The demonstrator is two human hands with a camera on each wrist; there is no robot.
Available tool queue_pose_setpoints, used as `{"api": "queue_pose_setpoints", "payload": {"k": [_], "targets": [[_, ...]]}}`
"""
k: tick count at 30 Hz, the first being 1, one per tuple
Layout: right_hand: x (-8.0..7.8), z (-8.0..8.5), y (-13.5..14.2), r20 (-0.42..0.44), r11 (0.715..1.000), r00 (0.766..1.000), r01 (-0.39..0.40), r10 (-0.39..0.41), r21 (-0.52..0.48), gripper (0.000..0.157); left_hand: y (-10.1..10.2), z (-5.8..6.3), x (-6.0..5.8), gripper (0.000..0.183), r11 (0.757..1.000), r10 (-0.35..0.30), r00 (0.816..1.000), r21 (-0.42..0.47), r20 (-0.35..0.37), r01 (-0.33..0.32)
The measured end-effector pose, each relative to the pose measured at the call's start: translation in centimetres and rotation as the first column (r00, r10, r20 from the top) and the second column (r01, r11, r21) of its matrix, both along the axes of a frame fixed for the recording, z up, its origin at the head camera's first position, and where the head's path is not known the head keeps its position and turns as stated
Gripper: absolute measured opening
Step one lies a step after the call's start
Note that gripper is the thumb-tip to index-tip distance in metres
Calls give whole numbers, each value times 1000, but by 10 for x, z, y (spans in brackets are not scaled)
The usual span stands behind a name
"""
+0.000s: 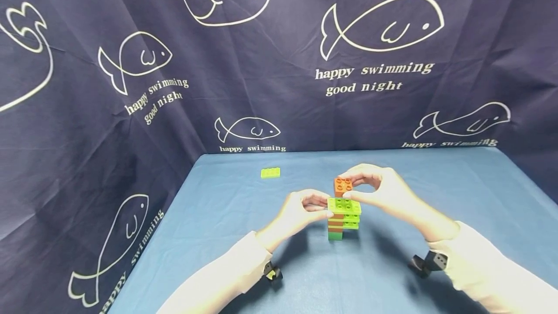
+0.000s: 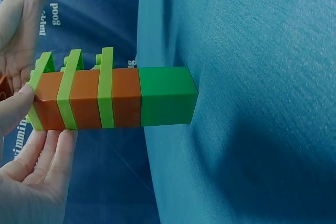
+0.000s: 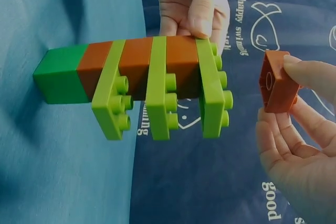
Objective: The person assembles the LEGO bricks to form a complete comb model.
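Note:
A stack of toy building bricks point(image 3: 137, 66) stands upright on the blue table, with a dark green brick point(image 2: 167, 96) at its base. Above that, orange bricks alternate with light green plates point(image 3: 212, 98) that jut out to the right. My left hand point(image 1: 305, 210) grips the upper part of the stack between thumb and fingers. My right hand point(image 1: 381, 190) pinches a loose orange brick point(image 3: 278, 81) just above the top plate. In the right wrist view a gap separates this brick from the plate's studs, and its hollow underside shows.
A single light green plate point(image 1: 271, 172) lies farther back on the blue table point(image 1: 235, 197), left of the stack. A dark blue curtain point(image 1: 270, 71) with white fish drawings hangs behind and at the left side.

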State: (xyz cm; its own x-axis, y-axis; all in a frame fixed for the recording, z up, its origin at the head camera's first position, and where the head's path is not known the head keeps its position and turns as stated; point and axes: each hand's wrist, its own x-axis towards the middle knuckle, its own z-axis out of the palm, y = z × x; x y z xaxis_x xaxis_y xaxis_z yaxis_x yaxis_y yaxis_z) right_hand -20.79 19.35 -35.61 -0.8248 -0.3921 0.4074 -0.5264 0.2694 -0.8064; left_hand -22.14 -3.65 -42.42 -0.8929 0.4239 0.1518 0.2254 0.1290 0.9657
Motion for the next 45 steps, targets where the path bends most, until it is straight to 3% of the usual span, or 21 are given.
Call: {"api": "queue_pose_setpoints", "payload": {"k": [16, 33, 40, 45], "targets": [[5, -21, -11, -18, 995, 1000, 22, -20, 93, 34, 0, 1, 2, 34, 1000, 0, 1000, 21, 5, 0], [4, -29, -13, -10, 999, 1000, 0, 0, 41, 31, 0, -3, 1, 35, 998, -8, 1000, 58, -10, 9], [6, -28, -15, 24, 1000, 1000, 3, -4, 16, 29, 0, 0, 5, 36, 996, -14, 1000, 92, -13, 16], [6, -27, -17, -3, 1000, 1000, -2, 2, 15, 29, 0, 2, 7, 35, 993, 1, 1000, 117, -19, 1]]}}
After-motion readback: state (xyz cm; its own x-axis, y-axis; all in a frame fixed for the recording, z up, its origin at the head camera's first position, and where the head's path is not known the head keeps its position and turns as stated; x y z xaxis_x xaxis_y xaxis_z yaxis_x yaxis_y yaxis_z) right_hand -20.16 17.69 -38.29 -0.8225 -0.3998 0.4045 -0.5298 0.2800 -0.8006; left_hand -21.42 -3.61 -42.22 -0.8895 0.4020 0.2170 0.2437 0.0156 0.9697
